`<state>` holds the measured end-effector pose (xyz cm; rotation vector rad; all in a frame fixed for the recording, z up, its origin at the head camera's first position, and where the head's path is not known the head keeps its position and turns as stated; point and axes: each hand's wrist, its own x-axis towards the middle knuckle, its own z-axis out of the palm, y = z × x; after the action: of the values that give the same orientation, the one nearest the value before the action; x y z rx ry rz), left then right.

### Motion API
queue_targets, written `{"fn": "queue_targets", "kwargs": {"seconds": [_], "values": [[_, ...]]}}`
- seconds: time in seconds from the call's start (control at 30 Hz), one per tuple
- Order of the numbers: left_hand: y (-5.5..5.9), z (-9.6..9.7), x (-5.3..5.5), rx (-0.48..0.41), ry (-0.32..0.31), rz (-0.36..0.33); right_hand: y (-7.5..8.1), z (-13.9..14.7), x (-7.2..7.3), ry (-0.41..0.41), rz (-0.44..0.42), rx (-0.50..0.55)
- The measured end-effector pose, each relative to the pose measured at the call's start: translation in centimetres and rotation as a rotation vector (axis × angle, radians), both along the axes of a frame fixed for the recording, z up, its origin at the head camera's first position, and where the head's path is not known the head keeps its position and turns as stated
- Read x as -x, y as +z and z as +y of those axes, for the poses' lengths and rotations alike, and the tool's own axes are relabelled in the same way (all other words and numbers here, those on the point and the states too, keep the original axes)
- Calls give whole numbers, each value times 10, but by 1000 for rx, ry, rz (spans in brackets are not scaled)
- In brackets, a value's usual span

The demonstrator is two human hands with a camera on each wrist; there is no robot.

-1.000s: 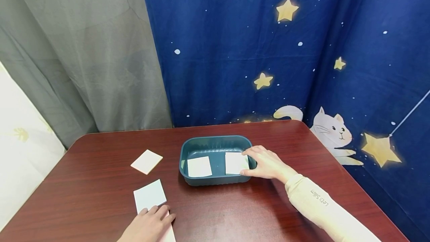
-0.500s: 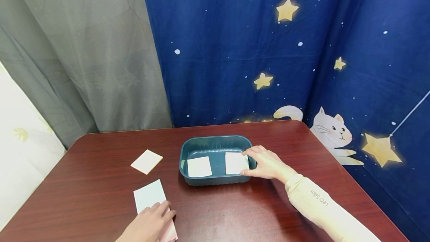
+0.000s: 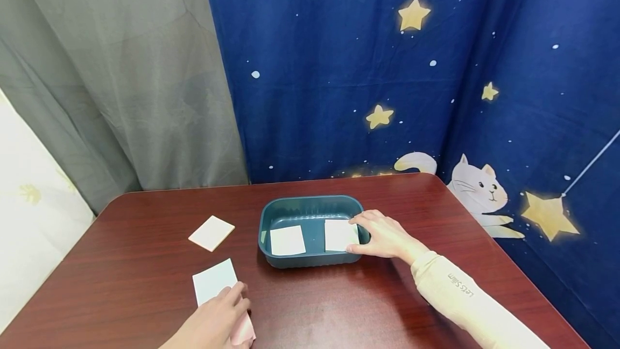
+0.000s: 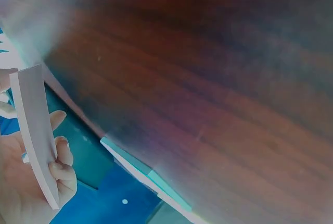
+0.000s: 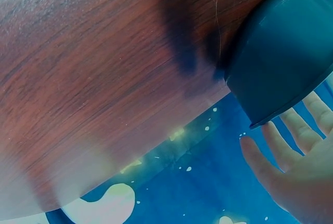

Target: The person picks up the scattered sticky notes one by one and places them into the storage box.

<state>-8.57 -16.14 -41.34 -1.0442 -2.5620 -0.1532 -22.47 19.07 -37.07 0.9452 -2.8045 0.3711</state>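
Observation:
My left hand [image 3: 213, 314] pinches a pink sticky note pad [image 3: 244, 332] near the front of the table. The left wrist view shows this pad [image 4: 35, 135] edge-on between thumb and fingers. A pale blue sticky note pad [image 3: 213, 279] lies just beyond that hand, and a cream one [image 3: 211, 234] lies farther back. My right hand [image 3: 382, 235] holds the right end of a teal plastic bin [image 3: 315, 260], with bent fingers over its rim; the right wrist view hides the fingertips behind the wall. Two pale sticky note pads [image 3: 288, 241] are inside the bin, apart from each other.
The dark red wooden table [image 3: 300, 306] has its far edge along a grey curtain [image 3: 184, 96] and a blue starry curtain [image 3: 329, 79]. A pale curtain [image 3: 34, 220] hangs at the left.
My left hand has shifted slightly, and the pink pad has tilted up along its side. The right hand, the bin and the other pads have stayed where they were.

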Motion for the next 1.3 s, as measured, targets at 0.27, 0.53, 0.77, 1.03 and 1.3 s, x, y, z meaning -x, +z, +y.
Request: {"fn": "queue_targets", "kwargs": {"seconds": [0.27,0.53,0.77,1.03,1.3], "values": [[21,4,6,-80,45,8,0,0,0,1,-1,-3],[49,6,28,-140,89,-15,1,0,0,0,-6,0],[69,14,51,-148,78,-7,1,1,0,-5,-12,0],[79,25,71,-142,80,-34,2,0,0,-10,-13,-1],[88,38,89,-138,77,-56,1,0,0,-6,-9,0]]}}
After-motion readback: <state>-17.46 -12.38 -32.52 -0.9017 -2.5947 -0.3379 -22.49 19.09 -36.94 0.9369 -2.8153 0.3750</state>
